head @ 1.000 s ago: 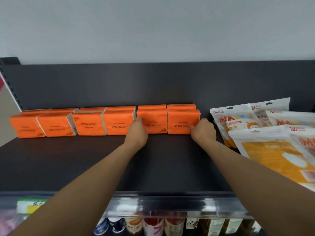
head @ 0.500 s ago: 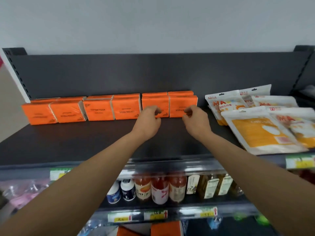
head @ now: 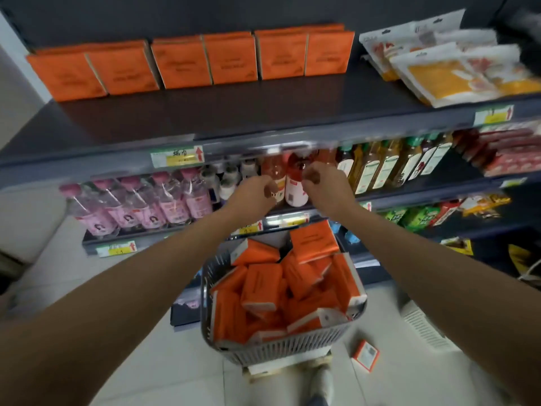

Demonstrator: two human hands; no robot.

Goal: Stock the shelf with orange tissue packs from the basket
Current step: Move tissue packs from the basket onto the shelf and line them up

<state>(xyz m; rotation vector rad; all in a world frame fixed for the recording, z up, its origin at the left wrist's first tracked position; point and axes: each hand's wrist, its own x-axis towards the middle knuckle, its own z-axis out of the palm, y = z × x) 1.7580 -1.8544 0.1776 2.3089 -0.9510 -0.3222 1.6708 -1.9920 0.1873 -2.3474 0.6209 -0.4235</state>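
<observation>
- The fingers of the left hand (head: 254, 192) are curled loosely inward and grasp nothing; the fingers of the right hand (head: 325, 187) are curled the same way and are also empty.
- Both hands are in the air above the basket (head: 281, 345), in front of the bottles (head: 294, 183) on the lower shelf, and near each other without touching.
- The basket stands on the floor below the hands, and it is full of orange tissue packs (head: 259, 285) that lie in a loose pile, some flat and some on an edge.
- One more pack (head: 366, 355) lies on the floor just beside the basket, on its right.
- On the top shelf (head: 205, 112), well above the basket, a row of orange packs (head: 231, 58) stands against the back wall, next to white snack bags (head: 448, 68).
- I judge that a pack is light and soft, with a smooth film wrapper that may slip; it gives under pressure.
- The best hold seems to be across the two broad faces of a top pack, thumb on one side and fingers on the other.
</observation>
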